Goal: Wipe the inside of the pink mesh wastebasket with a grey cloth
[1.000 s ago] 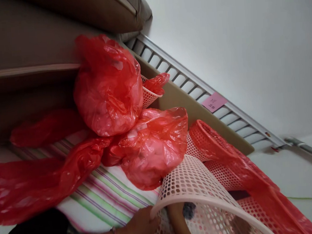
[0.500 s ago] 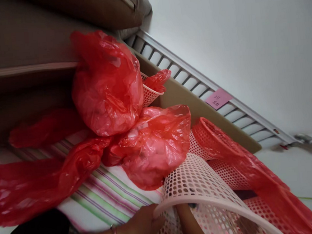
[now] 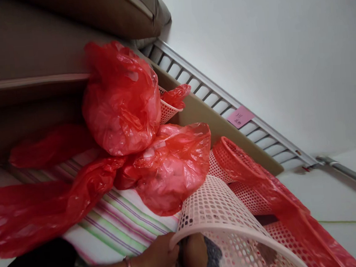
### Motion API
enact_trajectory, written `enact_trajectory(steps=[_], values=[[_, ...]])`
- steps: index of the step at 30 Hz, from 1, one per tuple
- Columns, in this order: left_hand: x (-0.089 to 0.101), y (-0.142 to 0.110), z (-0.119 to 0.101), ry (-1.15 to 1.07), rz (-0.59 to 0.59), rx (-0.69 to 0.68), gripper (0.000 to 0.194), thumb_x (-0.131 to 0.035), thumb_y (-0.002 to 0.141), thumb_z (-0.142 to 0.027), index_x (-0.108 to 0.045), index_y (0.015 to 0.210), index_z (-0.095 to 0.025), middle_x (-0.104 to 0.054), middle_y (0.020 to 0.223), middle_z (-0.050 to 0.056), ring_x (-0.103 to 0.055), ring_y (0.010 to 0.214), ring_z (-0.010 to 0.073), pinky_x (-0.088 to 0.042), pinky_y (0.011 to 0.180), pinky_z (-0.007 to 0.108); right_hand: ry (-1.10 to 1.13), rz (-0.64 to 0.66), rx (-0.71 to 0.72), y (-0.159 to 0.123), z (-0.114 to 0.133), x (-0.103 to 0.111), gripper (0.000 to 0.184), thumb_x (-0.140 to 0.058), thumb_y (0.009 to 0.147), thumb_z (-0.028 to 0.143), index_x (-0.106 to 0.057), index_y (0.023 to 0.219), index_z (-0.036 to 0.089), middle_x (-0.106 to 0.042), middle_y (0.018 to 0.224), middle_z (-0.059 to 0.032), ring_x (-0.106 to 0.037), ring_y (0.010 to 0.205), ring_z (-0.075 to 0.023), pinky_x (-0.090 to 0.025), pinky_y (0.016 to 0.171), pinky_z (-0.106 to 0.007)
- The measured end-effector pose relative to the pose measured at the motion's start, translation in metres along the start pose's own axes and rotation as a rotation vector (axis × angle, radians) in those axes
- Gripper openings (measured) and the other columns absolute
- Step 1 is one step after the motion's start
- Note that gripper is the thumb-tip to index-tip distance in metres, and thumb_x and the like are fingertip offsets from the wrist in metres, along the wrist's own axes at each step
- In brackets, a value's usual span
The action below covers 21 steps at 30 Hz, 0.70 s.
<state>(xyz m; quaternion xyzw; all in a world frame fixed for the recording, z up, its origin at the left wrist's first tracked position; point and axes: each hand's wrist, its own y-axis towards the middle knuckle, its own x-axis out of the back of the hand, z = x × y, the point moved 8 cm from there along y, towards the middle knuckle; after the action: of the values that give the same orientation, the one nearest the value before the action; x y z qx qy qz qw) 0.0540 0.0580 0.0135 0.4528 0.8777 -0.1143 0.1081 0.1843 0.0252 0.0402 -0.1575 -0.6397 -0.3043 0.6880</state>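
A pale pink perforated plastic basket (image 3: pixel 214 204) lies tilted with its open mouth toward me. My left hand (image 3: pixel 159 254), with a silver bangle at the wrist, is closed on the left side of its rim. Inside the mouth my right hand (image 3: pixel 195 255) is closed, with the back of the hand showing. A dark grey, speckled, crumpled thing (image 3: pixel 213 257) shows against that hand and seems held in it; its kind cannot be made out. Beyond the basket sits a filled red plastic bag (image 3: pixel 174 170), close to its far end.
Another bulging red bag (image 3: pixel 122 105) and a long red bag (image 3: pixel 48 209) rest on a striped cloth (image 3: pixel 120 220). More pink baskets, one with a red bag over its rim (image 3: pixel 235 153), are at right. A radiator (image 3: pixel 192 83) with a pink note (image 3: pixel 240 117) lines the wall beside brown cushions (image 3: pixel 119 10).
My right hand has drawn back from deep inside the basket to near its mouth, and the dark grey thing now shows beside it. My left hand stays on the rim. The view shifted slightly.
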Motion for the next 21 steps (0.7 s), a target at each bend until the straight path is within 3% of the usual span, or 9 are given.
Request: enact_trajectory(steps=[5, 9, 14, 21], values=[[0.005, 0.005, 0.003, 0.098, -0.06, -0.056, 0.032, -0.044, 0.083, -0.023, -0.067, 0.103, -0.015, -0.073, 0.092, 0.004, -0.065, 0.094, 0.0236, -0.049, 0.08, 0.032, -0.007, 0.03, 0.031, -0.041, -0.001, -0.002, 0.027, -0.053, 0.088, 0.039, -0.061, 0.103, 0.018, -0.062, 0.098, -0.0049, -0.059, 0.09, -0.0147, -0.049, 0.082, -0.034], [0.008, 0.008, 0.001, 0.091, -0.069, -0.101, 0.033, -0.045, 0.084, -0.021, -0.068, 0.105, -0.013, -0.074, 0.101, 0.006, -0.066, 0.097, 0.0236, -0.049, 0.083, 0.031, 0.011, 0.035, 0.059, -0.053, 0.004, 0.002, 0.032, -0.052, 0.089, 0.043, -0.06, 0.107, 0.018, -0.061, 0.105, -0.0058, -0.058, 0.091, -0.0152, -0.05, 0.08, -0.034], [0.01, 0.008, 0.001, 0.105, -0.098, -0.078, 0.032, -0.045, 0.084, -0.021, -0.069, 0.102, -0.013, -0.074, 0.097, 0.005, -0.066, 0.095, 0.0228, -0.048, 0.083, 0.031, 0.01, 0.051, 0.069, -0.042, 0.002, -0.006, 0.031, -0.051, 0.089, 0.042, -0.059, 0.106, 0.018, -0.061, 0.103, -0.0058, -0.058, 0.089, -0.0149, -0.049, 0.08, -0.034], [0.008, 0.008, 0.011, 0.069, -0.089, 0.017, 0.035, -0.048, 0.081, -0.022, -0.065, 0.111, -0.014, -0.072, 0.103, 0.008, -0.063, 0.101, 0.0268, -0.046, 0.088, 0.037, -0.016, 0.03, 0.023, -0.005, -0.013, -0.019, 0.021, -0.053, 0.084, 0.024, -0.063, 0.101, 0.018, -0.064, 0.094, -0.0067, -0.06, 0.095, -0.0198, -0.046, 0.085, -0.035]])
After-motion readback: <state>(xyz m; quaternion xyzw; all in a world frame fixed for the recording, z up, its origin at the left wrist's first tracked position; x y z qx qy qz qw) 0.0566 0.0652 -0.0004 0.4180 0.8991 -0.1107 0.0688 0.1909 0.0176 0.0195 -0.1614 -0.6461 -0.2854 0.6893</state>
